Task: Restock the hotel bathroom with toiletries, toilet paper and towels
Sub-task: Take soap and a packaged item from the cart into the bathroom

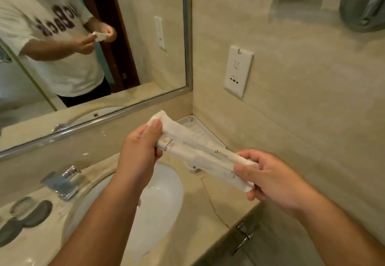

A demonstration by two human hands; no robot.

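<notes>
Holding recorded: white wrapped toiletry packets [200, 153] gripped at both ends above the worktop [208, 213].
Far end is clasped by the left hand [139, 153], fingers curled round it; near end is pinched by the right hand [270, 178]. Packets are held over the right rim of the basin [160, 203], in front of the white tray [188, 120] in the worktop's back right corner.

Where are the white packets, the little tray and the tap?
white packets [200, 153], head view, middle of the wrappers.
white tray [192, 127], head view, bare ribbed floor.
tap [59, 184], head view, top of the chrome spout.
</notes>
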